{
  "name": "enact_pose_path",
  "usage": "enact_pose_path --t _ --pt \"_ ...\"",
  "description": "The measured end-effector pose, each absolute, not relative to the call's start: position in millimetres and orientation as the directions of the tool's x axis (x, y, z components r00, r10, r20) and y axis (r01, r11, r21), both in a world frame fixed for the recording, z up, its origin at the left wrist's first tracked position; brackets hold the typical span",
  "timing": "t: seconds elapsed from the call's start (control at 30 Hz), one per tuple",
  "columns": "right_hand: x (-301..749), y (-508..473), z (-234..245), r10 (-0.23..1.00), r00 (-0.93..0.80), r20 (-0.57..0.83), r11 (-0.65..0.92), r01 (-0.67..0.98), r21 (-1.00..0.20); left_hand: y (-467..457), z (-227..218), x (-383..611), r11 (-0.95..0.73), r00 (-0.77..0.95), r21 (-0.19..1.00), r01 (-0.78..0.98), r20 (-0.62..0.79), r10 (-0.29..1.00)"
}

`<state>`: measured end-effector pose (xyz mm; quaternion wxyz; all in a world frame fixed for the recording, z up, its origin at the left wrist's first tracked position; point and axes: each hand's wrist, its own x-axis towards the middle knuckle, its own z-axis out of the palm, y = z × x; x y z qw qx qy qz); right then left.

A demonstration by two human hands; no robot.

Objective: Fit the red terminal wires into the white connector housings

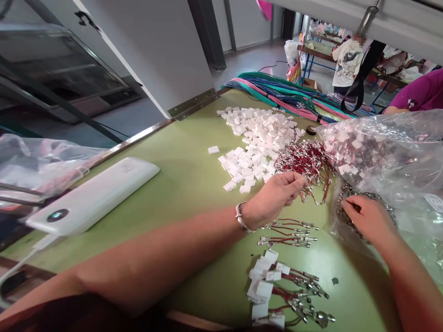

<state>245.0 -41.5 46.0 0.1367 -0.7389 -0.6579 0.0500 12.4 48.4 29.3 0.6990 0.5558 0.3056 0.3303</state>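
My left hand [285,193], wearing a white wristband, is pinched closed at the near edge of a pile of short red wires [304,159] with metal ends. Whatever its fingertips hold is too small to make out. My right hand [372,219] reaches into a clear plastic bag [335,226] of small metal parts [382,200], its fingers curled together and partly hidden. Below my left hand lies a row of separate red wires [287,240]. Nearer to me are several red wires with white connector housings [265,289] on one end. Loose white housings [256,138] are heaped behind the wires.
On the left a white power bank [95,196] lies with a cable plugged in. Bundled coloured cables [277,94] run along the far edge, near a roll of black tape [310,130]. Another clear bag [384,138] holds white pieces. Other people [348,62] are beyond the table.
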Motion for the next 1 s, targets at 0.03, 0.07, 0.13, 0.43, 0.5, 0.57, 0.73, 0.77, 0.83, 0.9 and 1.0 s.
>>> enact_pose_path --t 0.03,0.07,0.13,0.43,0.5,0.57,0.73,0.77,0.83,0.9,1.0 --pt "255 -41 49 0.994 0.107 -0.007 -0.106 0.964 -0.245 49 29 12 0.111 0.607 0.99 -0.086 -0.036 0.794" --pt "262 -42 51 0.993 0.08 -0.084 -0.097 0.97 -0.224 49 28 13 0.059 0.619 0.997 -0.054 -0.013 0.786" --pt "267 -44 52 0.983 0.036 -0.181 -0.068 0.983 -0.172 49 26 13 -0.038 0.63 0.999 0.003 0.028 0.776" --pt "244 -43 31 0.987 0.117 -0.109 -0.099 0.982 0.162 48 15 17 -0.114 0.619 0.987 0.109 0.022 0.785" --pt "250 -42 31 0.994 0.099 -0.038 -0.093 0.985 0.146 48 15 17 -0.11 0.629 0.986 0.123 0.008 0.777" --pt "255 -42 34 0.993 0.096 0.067 -0.102 0.99 0.101 47 15 18 -0.131 0.657 0.982 0.137 0.009 0.754" --pt "232 -47 40 0.976 0.072 0.206 -0.021 0.97 -0.242 45 14 19 -0.162 0.71 0.977 0.141 0.014 0.704" --pt "222 -49 39 0.977 0.041 0.209 0.029 0.946 -0.324 44 13 19 -0.156 0.714 0.979 0.135 0.012 0.7" --pt "203 -52 36 0.972 -0.017 0.235 0.121 0.892 -0.436 42 13 19 -0.14 0.726 0.984 0.111 0.016 0.688" --pt "190 -53 31 0.959 -0.037 0.282 0.175 0.858 -0.483 41 12 20 -0.122 0.735 0.989 0.084 0.021 0.677" --pt "184 -54 25 0.946 -0.03 0.323 0.205 0.829 -0.521 40 12 21 -0.116 0.74 0.99 0.084 0.016 0.672"
